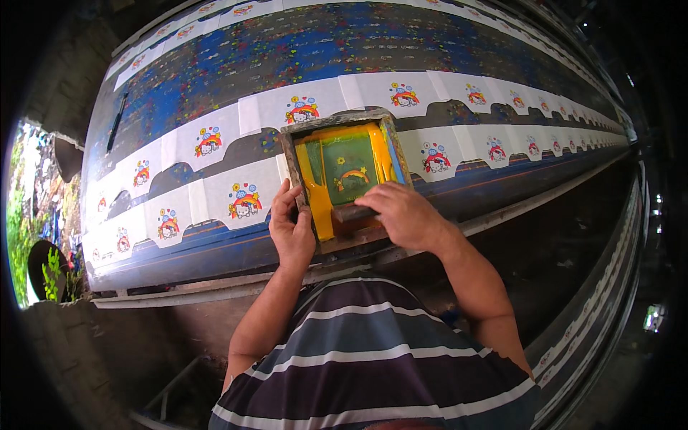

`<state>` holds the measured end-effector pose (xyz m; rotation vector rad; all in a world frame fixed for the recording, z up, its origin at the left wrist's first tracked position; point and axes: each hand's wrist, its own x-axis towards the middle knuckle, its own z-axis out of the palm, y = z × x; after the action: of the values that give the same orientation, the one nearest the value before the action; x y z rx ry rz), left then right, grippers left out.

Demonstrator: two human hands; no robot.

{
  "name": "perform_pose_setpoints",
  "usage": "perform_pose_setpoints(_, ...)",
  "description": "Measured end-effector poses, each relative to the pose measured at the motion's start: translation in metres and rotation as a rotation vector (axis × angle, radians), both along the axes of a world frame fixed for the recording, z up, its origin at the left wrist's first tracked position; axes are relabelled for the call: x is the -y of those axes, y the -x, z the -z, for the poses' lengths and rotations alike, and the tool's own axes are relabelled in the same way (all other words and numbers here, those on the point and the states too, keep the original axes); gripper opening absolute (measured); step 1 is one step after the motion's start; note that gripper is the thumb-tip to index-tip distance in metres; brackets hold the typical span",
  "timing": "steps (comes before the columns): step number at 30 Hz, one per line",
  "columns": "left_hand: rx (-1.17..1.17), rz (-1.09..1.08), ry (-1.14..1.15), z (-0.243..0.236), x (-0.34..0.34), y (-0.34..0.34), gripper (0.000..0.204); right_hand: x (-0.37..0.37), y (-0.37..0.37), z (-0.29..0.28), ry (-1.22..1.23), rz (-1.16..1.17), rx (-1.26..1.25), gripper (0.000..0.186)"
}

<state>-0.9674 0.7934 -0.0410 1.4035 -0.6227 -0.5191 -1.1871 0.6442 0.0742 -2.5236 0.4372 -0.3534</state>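
Observation:
A wooden-edged screen printing frame point(291, 159) lies over the near row of printed fabric pieces, its green mesh point(344, 159) showing a rainbow and flowers. Thick yellow ink point(320, 209) coats the mesh's left and right sides. My right hand point(405, 215) grips a squeegee point(351, 213) near the bottom of the frame, fingers wrapped over its top. At the frame's lower left side is my left hand point(292, 231), its fingers curled against the outer edge and the thumb beside the wood.
White fabric pieces with colourful cartoon prints, such as one near my left hand point(245, 201), run in rows along a long, paint-speckled table point(315, 44). A dark thin stick point(117, 122) lies at the far left. The table's near rail point(193, 292) passes before my body.

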Motion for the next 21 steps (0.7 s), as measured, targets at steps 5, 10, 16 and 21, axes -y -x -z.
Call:
perform_pose_setpoints(5,0.131,0.017,-0.050,-0.007,0.000,0.000,0.044,-0.010,0.014,-0.012,-0.015,0.044,-0.020,0.043)
perform_pose_setpoints(10,0.198,0.012,-0.115,-0.011,-0.001,0.001,0.039,-0.037,0.016,0.012,0.156,0.084,0.042,0.045)
perform_pose_setpoints(16,0.230,-0.002,-0.199,-0.014,-0.001,-0.001,0.030,-0.018,0.002,0.032,0.243,0.070,0.144,0.044)
perform_pose_setpoints(21,0.235,0.007,-0.179,-0.019,0.000,-0.003,0.025,0.030,-0.029,0.039,0.288,0.024,0.201,0.044)
